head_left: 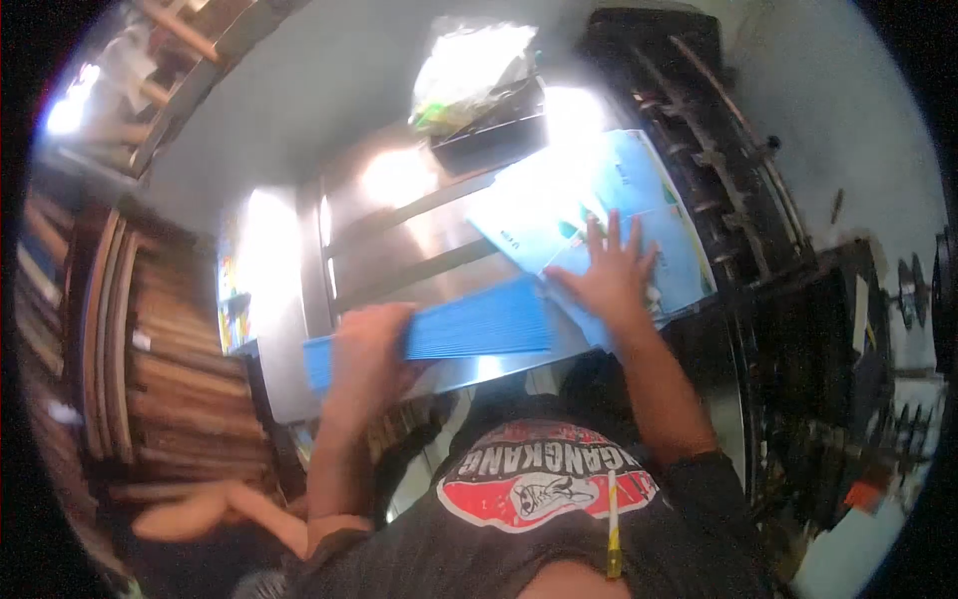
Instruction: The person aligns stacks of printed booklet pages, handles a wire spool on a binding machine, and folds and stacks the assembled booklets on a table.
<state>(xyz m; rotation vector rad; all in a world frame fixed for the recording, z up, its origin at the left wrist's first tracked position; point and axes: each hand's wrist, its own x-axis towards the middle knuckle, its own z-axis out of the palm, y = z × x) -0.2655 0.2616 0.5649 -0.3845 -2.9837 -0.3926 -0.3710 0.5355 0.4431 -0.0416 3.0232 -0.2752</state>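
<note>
My left hand (367, 351) grips a thick stack of blue sheets (469, 321) held on edge above the shiny metal table (399, 240). My right hand (611, 272) lies flat, fingers spread, on a loose pile of light blue printed sheets (599, 190) at the table's right side, touching the right end of the blue stack. My dark shirt with a red and white print (544, 489) fills the lower middle, with a yellow pencil (613, 524) hanging at the collar.
A dark machine with rails and rollers (738, 150) stands to the right of the table. A black tray (494, 135) and a plastic bag (469, 65) sit at the far end. Stacked wooden boards (150, 339) rise at left. Another person's arm (215, 511) shows at lower left.
</note>
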